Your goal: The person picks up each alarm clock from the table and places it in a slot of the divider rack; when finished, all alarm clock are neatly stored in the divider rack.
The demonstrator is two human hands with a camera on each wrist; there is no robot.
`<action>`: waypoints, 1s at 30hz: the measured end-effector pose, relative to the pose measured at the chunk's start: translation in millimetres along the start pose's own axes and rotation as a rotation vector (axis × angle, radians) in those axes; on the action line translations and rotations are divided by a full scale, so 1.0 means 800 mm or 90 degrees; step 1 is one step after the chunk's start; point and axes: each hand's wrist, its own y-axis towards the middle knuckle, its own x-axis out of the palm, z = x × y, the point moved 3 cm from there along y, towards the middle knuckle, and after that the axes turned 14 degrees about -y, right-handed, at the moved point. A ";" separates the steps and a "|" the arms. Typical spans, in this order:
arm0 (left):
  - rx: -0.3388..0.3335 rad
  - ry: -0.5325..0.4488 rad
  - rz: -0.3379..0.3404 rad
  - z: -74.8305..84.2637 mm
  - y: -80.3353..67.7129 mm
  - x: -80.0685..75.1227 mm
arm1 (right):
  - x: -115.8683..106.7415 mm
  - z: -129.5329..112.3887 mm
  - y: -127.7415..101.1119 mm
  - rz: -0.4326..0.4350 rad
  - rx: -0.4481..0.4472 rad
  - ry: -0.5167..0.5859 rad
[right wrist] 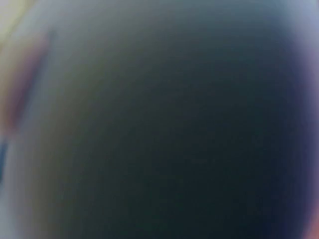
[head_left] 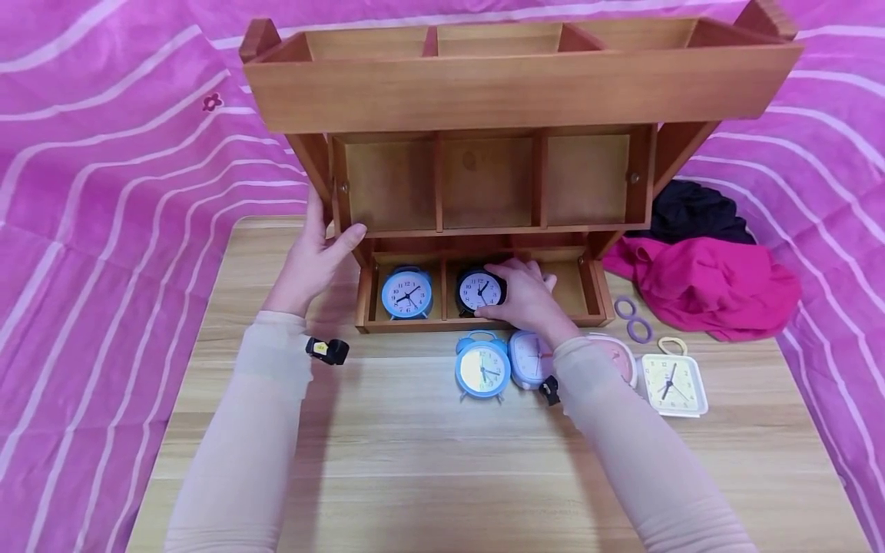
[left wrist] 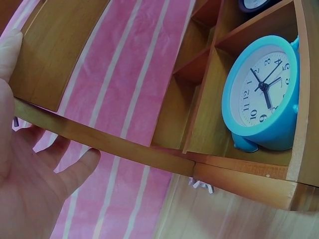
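A tiered wooden organizer box (head_left: 512, 96) stands at the back of the table, its trays spread on side struts. My left hand (head_left: 314, 257) grips its left side, with the thumb on the middle tray's edge and fingers behind the strut (left wrist: 124, 147). My right hand (head_left: 528, 296) pinches a black alarm clock (head_left: 479, 292) in the bottom tray's middle compartment. In the left compartment stands a blue alarm clock (head_left: 406, 295), also large in the left wrist view. The right wrist view is filled by a dark blur.
In front of the box stand a light-blue alarm clock (head_left: 482, 370), a lavender clock (head_left: 528, 359), a pink clock (head_left: 615, 357) partly behind my right arm, and a white square clock (head_left: 674, 384). Purple rings (head_left: 639, 330), a magenta cloth (head_left: 712, 288) and black cloth (head_left: 698, 211) lie at right.
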 end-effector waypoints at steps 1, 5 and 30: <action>0.001 0.001 0.000 0.000 0.000 0.000 | 0.000 0.000 0.000 -0.001 0.000 0.000; 0.000 0.001 0.002 0.000 -0.001 0.001 | -0.002 -0.001 -0.001 -0.008 -0.003 0.001; -0.011 0.003 0.004 -0.003 0.000 0.000 | -0.008 -0.001 -0.074 0.068 -0.059 0.088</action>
